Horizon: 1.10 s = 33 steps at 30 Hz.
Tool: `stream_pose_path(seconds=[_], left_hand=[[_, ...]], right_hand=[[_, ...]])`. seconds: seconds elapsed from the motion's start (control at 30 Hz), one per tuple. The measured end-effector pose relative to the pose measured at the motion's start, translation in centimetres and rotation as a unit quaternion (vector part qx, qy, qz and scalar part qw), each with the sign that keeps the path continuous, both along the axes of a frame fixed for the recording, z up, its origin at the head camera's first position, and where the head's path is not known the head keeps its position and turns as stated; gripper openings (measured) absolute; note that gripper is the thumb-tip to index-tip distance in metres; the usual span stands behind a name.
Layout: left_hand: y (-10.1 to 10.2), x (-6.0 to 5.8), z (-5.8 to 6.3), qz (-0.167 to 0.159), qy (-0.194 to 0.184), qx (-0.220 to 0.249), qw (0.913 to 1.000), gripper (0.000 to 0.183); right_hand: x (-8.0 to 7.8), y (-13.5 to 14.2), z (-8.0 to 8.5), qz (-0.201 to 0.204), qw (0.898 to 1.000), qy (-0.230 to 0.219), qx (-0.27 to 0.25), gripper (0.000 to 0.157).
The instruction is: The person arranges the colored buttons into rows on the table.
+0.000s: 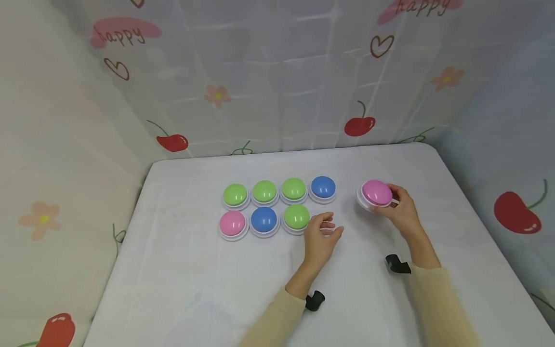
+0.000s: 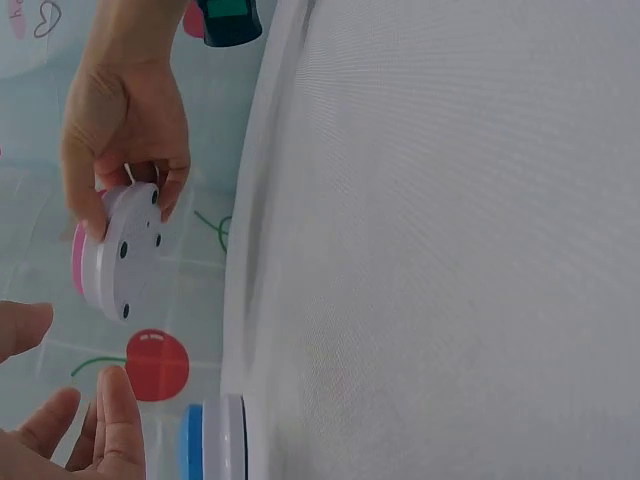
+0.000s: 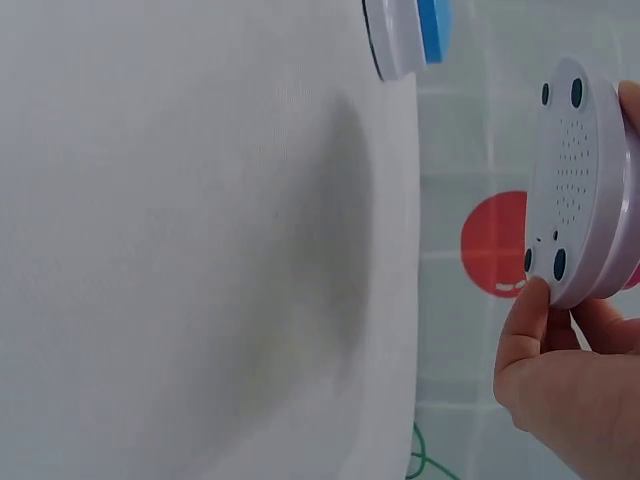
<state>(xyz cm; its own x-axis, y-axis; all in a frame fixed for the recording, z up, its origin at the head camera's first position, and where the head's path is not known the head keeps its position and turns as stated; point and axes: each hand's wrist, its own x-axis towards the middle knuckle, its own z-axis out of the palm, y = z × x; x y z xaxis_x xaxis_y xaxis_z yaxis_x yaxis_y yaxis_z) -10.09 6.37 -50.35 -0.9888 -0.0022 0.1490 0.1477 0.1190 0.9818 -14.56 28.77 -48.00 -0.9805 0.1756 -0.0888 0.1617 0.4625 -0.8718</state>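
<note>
My right hand [image 1: 406,217] holds a round pink push button [image 1: 376,193] with a white base by its rim, up off the table at the right. Its underside, with small holes and dark feet, shows in the right wrist view. My left hand [image 1: 318,243] holds nothing; its fingers are loosely bent beside a green push button [image 1: 297,217] at the right end of the front row. Left of that are a blue push button [image 1: 263,220] and another pink push button [image 1: 232,223]. Three green push buttons [image 1: 264,191] and a blue one [image 1: 323,187] form the back row.
A white cloth covers the table [image 1: 182,279]. Patterned curtains [image 1: 277,77] hang behind it and along both sides. Each wrist carries a black strapped-on piece [image 1: 315,300], which sticks out beside the sleeve.
</note>
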Motion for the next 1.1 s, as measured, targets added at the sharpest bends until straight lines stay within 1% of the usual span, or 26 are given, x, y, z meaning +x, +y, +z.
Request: stream_pose_path(seconds=[0.13, 0.27, 0.37, 0.5, 0.57, 0.73, 0.83, 0.97, 1.1], left_hand=[[0.2, -0.2, 0.1, -0.006, 0.002, 0.008, 0.9999, 0.042], [0.2, -0.3, 0.0, -0.011, 0.002, 0.014, 0.9998, 0.047], [0.2, -0.1, -0.1, -0.011, -0.009, 0.025, 0.9996, 0.05], [0.1, 0.3, -0.4, -0.01, -0.029, 0.04, 0.9987, 0.052], [0.0, 0.5, -0.6, -0.007, -0.03, 0.045, 0.9985, 0.05], [-0.1, 0.9, -1.0, 0.013, -0.022, 0.049, 0.9985, 0.045], [-0.1, 1.1, -1.1, 0.025, -0.026, 0.051, 0.998, 0.045], [-0.2, 1.3, -1.1, 0.039, -0.033, 0.062, 0.9968, 0.045], [-0.3, 1.5, -1.2, 0.053, -0.023, 0.065, 0.9962, 0.043]], right_hand=[[1.1, -1.1, -0.1, 0.049, 0.999, 0.022, 0.004, 0.086], [1.9, -2.2, -0.1, 0.084, 0.996, 0.021, 0.008, 0.087], [2.3, -2.9, -0.3, 0.109, 0.994, 0.02, 0.01, 0.087], [2.5, -3.6, -0.7, 0.138, 0.99, 0.033, -0.002, 0.084], [2.5, -3.9, -0.9, 0.151, 0.988, 0.037, -0.012, 0.084], [2.5, -4.4, -1.3, 0.177, 0.983, 0.039, -0.02, 0.083], [2.6, -4.5, -1.5, 0.187, 0.981, 0.041, -0.023, 0.084], [2.6, -4.7, -1.7, 0.192, 0.98, 0.044, -0.041, 0.087], [2.5, -4.8, -1.9, 0.193, 0.979, 0.044, -0.044, 0.084]])
